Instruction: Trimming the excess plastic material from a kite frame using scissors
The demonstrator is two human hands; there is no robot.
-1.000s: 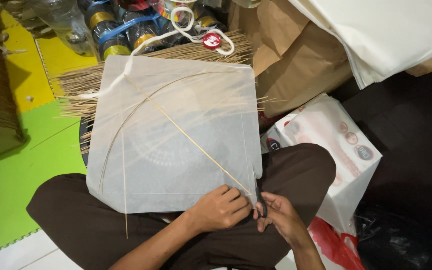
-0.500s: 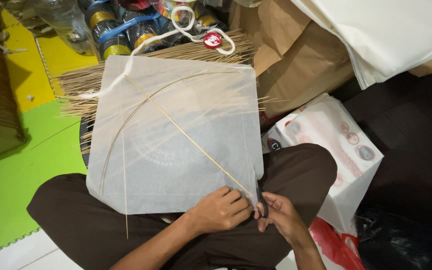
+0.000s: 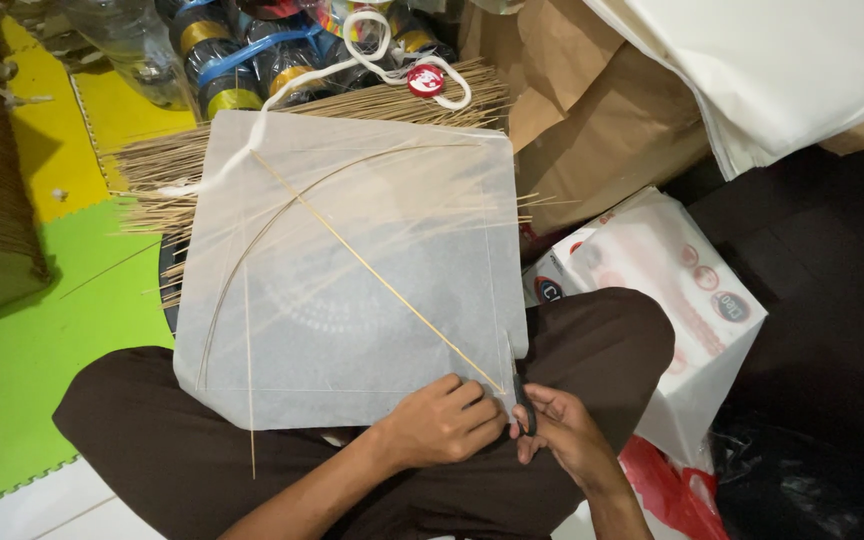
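Observation:
A square sheet of thin white paper lies across my lap, with a straight bamboo stick running corner to corner and a bowed stick crossing it. My left hand presses down on the sheet's near corner, at the end of the straight stick. Just right of it, my right hand holds small dark scissors with the blades pointing up along the sheet's right edge.
A bundle of thin sticks lies under the sheet's far side. Bottles stand at the back, beside brown paper bags. A white plastic-wrapped package sits at my right knee. Green and yellow foam mats cover the floor on the left.

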